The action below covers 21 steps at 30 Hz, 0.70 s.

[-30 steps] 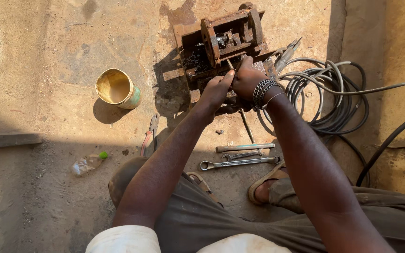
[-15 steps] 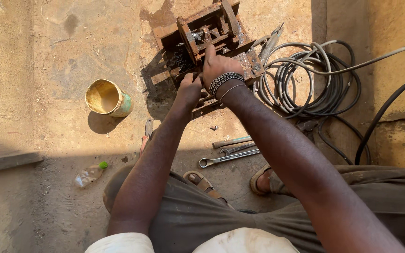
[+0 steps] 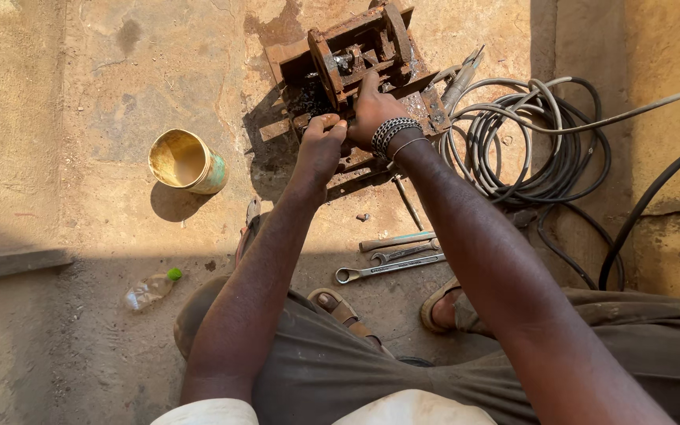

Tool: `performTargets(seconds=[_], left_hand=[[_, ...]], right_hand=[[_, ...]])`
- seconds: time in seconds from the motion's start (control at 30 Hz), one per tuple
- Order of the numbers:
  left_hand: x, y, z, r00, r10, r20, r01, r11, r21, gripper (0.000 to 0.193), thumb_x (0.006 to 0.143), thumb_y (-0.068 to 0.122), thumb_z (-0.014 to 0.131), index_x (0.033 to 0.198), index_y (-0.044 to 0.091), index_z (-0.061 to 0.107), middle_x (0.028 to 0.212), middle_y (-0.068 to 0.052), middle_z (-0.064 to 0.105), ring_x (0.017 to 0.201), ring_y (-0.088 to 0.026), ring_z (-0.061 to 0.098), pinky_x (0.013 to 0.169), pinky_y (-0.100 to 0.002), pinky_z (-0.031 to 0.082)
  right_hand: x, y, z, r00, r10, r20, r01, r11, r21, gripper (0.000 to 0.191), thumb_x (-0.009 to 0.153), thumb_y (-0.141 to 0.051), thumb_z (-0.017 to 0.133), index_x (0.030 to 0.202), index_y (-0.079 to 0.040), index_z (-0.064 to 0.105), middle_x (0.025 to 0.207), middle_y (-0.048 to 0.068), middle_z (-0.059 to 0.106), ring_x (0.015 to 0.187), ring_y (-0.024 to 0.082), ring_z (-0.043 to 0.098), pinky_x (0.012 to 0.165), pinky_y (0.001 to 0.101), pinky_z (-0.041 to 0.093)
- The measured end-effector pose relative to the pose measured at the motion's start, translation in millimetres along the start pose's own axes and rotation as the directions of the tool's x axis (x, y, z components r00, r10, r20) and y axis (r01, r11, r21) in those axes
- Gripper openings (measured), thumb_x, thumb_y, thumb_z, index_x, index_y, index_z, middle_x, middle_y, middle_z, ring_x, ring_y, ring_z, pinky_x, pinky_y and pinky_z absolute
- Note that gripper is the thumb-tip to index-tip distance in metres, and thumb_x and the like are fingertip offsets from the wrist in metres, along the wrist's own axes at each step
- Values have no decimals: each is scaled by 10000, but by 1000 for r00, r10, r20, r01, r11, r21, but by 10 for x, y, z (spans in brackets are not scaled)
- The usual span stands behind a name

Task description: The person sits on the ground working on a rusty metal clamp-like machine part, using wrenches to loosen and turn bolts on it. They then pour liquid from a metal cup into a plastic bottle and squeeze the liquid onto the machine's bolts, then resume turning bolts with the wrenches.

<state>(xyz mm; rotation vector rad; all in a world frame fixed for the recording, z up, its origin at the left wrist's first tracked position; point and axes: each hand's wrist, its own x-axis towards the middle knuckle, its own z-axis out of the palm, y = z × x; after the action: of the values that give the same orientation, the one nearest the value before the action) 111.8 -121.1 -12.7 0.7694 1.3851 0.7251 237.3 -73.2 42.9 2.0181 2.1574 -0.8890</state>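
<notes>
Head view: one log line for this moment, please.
left hand: on rusty metal assembly, front edge | right hand: reaching into its middle, grip unclear | spanners: untouched on ground | open tin: left of assembly

My hands both on rusty machine, close together, little gap between them. Right of machine: pliers, then hose coil crowding that side, black cable beyond. Near side, between my arms: loose rod, three wrenches on ground, my sandalled feet behind them. Left of machine: bare concrete, open as far as tin can. Bottle lower left, well apart from my left arm.
</notes>
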Motion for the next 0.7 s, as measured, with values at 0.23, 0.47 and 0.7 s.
performTargets(seconds=[0.23,0.47,0.7], left_hand=[[-155,139,-68,999,-7,-50,7,1000,11,608,924,319,564,1453,43,449,1451,-264,503,1335,-362,517,1066,-494,459],[-114,183,-111,983,16,-186,-9,999,40,707,897,314,625,1488,7,386,1491,-291,440,1369,-381,479,1118,-497,431],[131,-283,-311,926,13,-376,57,983,174,825,917,378,666,1506,-27,254,1535,-314,352,1420,-424,399,1162,-499,359]], right_hand=[[-141,37,55,983,-83,-165,103,987,120,602,887,-106,672,1309,19,262,1179,324,616,975,443,719,923,461,584],[-244,-171,-91,980,87,-177,-26,947,321,502,952,-193,630,1277,-10,294,978,320,691,916,438,712,873,491,582],[-539,692,233,963,98,-253,139,624,769,325,1091,-350,515,1011,-57,631,811,129,724,597,166,660,489,310,510]])
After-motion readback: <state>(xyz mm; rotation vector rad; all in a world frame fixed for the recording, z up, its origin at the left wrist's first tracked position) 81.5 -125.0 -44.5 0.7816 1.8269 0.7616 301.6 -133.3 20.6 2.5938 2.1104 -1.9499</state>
